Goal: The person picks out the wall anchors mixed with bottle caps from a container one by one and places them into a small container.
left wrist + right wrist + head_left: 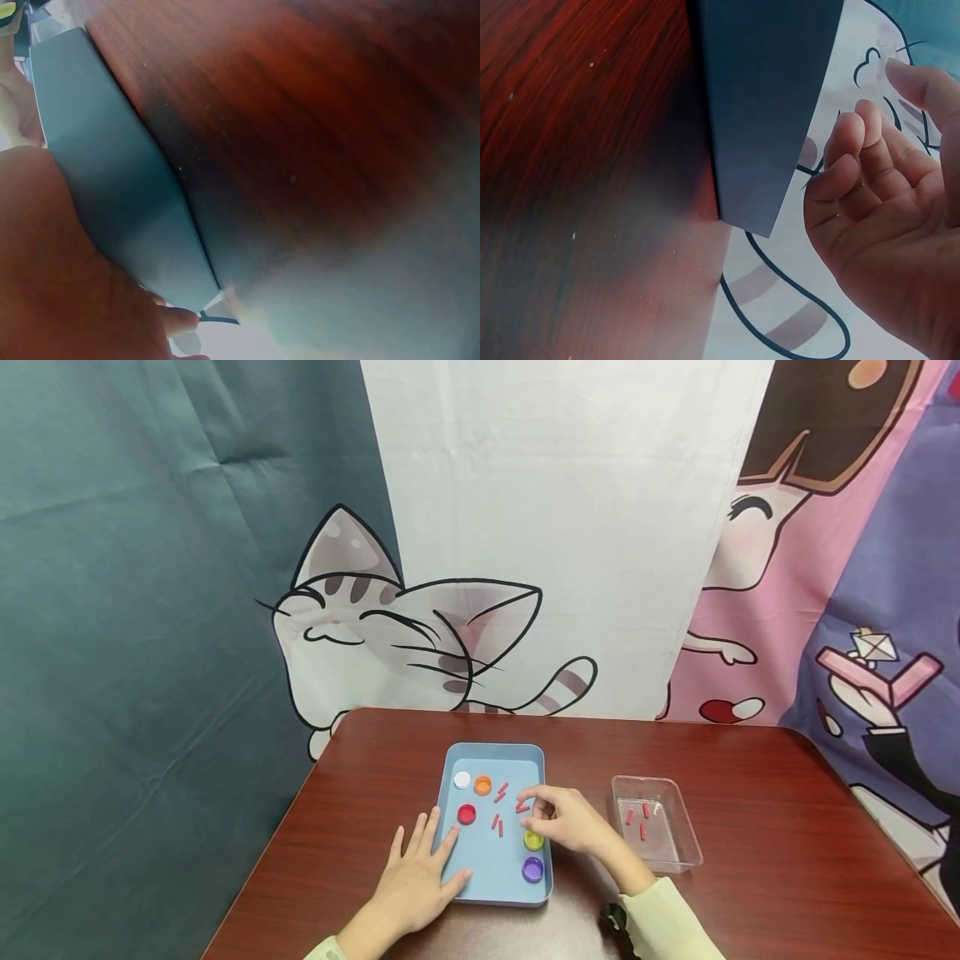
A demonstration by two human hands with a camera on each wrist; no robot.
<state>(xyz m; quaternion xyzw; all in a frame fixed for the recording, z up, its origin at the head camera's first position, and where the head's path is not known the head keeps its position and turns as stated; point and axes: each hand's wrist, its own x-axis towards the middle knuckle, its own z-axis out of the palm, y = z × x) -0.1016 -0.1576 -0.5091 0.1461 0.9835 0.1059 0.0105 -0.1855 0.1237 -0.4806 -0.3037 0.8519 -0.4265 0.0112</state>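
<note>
A light blue tray (480, 881) lies on the table with several small red sticks (501, 828) in its middle. My left hand (416, 881) rests with spread fingers on the tray's left edge. Over the tray's right side hovers my right hand (573, 818), fingers loosely bent. The right wrist view shows its thumb (922, 86) apart from the fingers and nothing held. Beneath this hand is a yellow-green round lid (533, 841), partly covered, with a purple lid (532, 870) nearer me. White (462, 780), orange (482, 785) and red (467, 814) lids lie at the tray's left.
To the right of the tray stands a clear plastic box (678, 857) with three red sticks (642, 832) inside, close beside my right forearm. The brown wooden table (315, 868) ends at a curtain (570, 527) with cartoon prints.
</note>
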